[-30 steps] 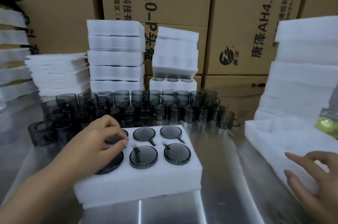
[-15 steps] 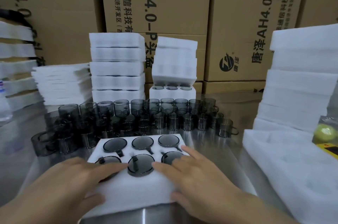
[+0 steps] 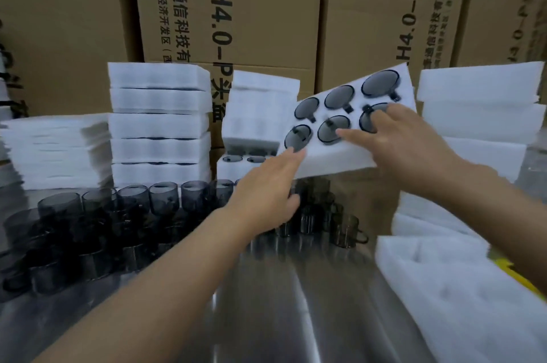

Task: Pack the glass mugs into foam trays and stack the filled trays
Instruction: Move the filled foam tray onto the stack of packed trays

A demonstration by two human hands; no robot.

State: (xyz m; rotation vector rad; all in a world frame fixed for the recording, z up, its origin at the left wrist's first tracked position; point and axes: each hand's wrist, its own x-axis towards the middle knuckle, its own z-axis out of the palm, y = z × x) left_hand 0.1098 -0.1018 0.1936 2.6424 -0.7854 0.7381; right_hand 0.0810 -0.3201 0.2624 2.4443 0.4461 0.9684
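Both hands — left hand [image 3: 266, 185], right hand [image 3: 411, 143] — hold the filled tray [image 3: 331, 158] in the air; many loose mugs [image 3: 133, 205] wait unpacked.

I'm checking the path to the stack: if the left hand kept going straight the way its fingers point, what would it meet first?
The left hand already touches the lifted foam tray at its near left corner. Its fingers point up and right, so they would probably slide onto the nearest packed mug. Depth is hard to judge.

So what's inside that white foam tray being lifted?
The foam tray holds six dark glass mugs, one per hole. The right hand partly covers one; their lower parts are hidden.
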